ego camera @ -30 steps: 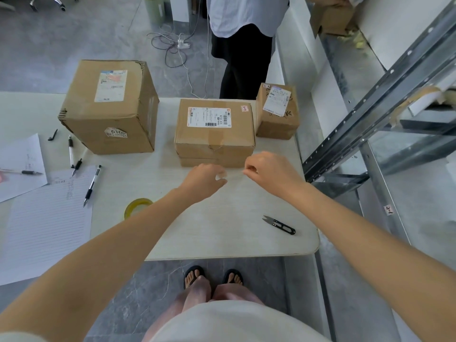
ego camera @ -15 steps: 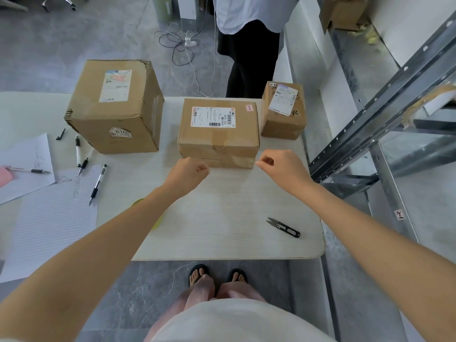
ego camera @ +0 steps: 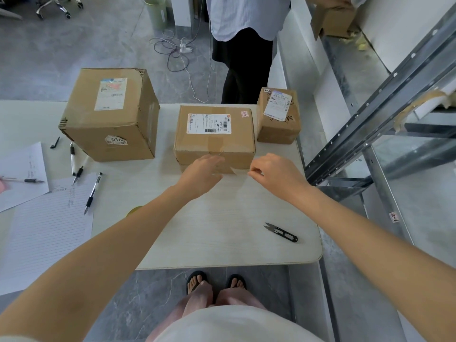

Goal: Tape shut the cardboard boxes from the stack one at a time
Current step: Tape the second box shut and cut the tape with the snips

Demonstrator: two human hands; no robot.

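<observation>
Cardboard fills the far side of the counter (ego camera: 222, 243): 3 boxes stand there, and the middle box (ego camera: 214, 134) is the one both hands address. It lies straight ahead of the person, with its long axis running left to right, its labelled top up and its front face toward the hands. The left hand (ego camera: 201, 172) is up against that front face near its middle. The right hand (ego camera: 277, 174) hovers just off the near right corner, apart from the cardboard. The left hand is therefore the nearer of the 2, and the coming move probably turns on laying what spans between them along the front face, parallel with the long axis.

Between the hands is a faint clear tape strip (ego camera: 233, 170), hard to make out against the pale counter. The right hand has its fingers curled, with thumb and forefinger pinching the strip's right end. The left hand is blurred. Its fingers reach the box, but whether they pinch the strip's other end or press it flat cannot be told.

The big box (ego camera: 108, 114) stands well to the left and the small box (ego camera: 278, 114) just beside the middle one on the right. A tape roll (ego camera: 134, 210) peeks from under the left forearm, and black snips (ego camera: 281, 232) lie near the right forearm.
</observation>
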